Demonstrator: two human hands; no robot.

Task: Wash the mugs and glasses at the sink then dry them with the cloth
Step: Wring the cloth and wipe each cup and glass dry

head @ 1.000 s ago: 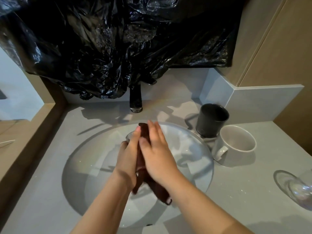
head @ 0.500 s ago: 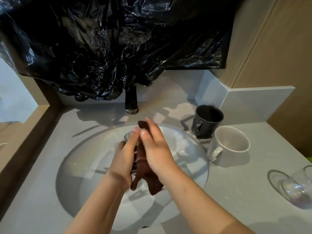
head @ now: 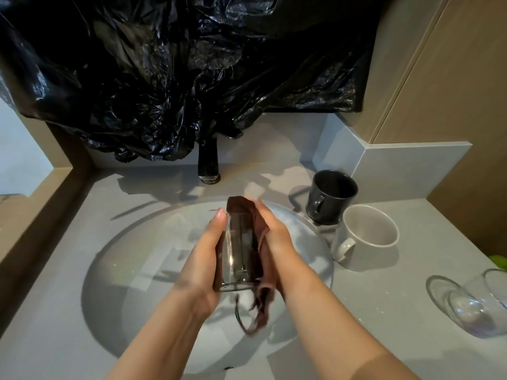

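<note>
While left hand [head: 201,259] grips glass [head: 238,250], right hand [head: 277,237] holds cloth [head: 241,206] alongside.

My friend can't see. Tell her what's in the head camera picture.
A left hand holds a glass over the sink while the right hand presses a brown cloth to it. A dark mug, a white mug and a second glass sit on the counter.

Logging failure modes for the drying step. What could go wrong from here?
The clear glass tumbler is gripped bare by the left hand above the white sink basin; if wet it may slip and strike the basin.
The brown cloth that the right hand wraps on the glass trails a loose tail, which could snag or brush the basin.
The pale grey ceramic mug stands near the right forearm; a wide wipe might knock it.
</note>
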